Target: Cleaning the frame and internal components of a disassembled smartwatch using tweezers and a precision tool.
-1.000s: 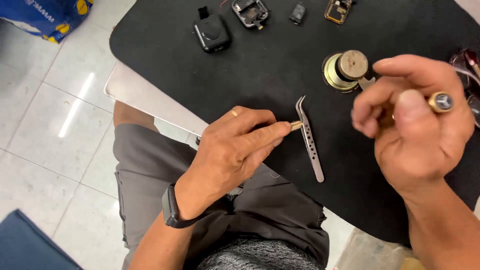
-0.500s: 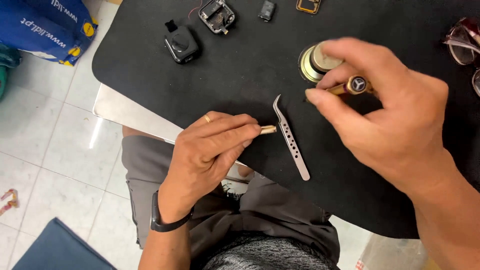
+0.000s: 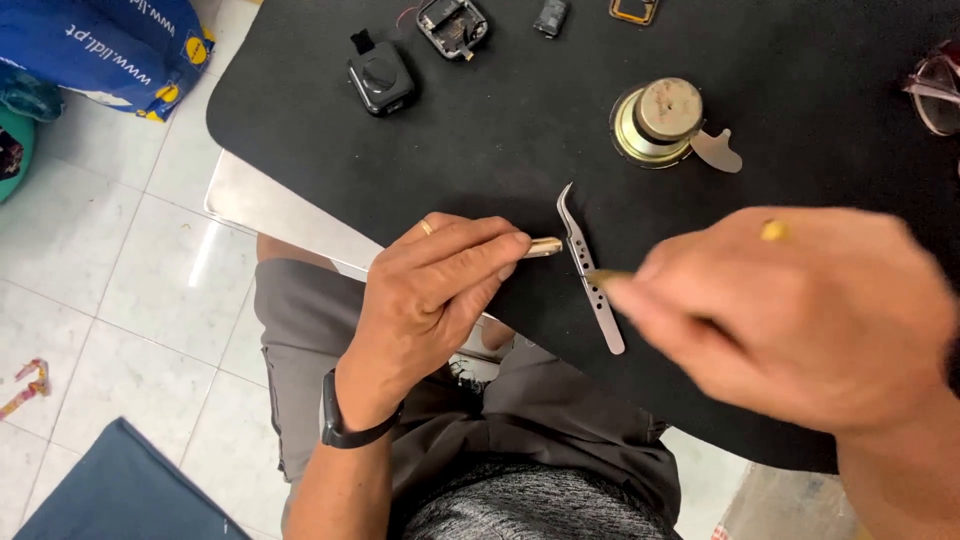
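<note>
My left hand [image 3: 435,290] rests at the near edge of a black mat [image 3: 480,140], its fingers pinched on a small tan stick-like piece [image 3: 545,246] that points right. Curved steel tweezers [image 3: 590,270] lie on the mat just right of that piece. My right hand [image 3: 790,310] is blurred and hovers over the mat near the tweezers' lower end, fingers closed around a small brass-coloured part whose tip [image 3: 605,278] pokes out beside the tweezers.
A round brass cylinder with a flat metal tab [image 3: 665,120] stands on the mat farther back. A black fob-like case [image 3: 380,75], an opened case [image 3: 452,25] and small parts lie at the far edge. Glasses [image 3: 935,90] sit at right. A blue bag [image 3: 100,45] is on the tiled floor.
My right hand came down and forward from beside the brass cylinder to just above the tweezers, still gripping the small brass part. My left hand stayed put.
</note>
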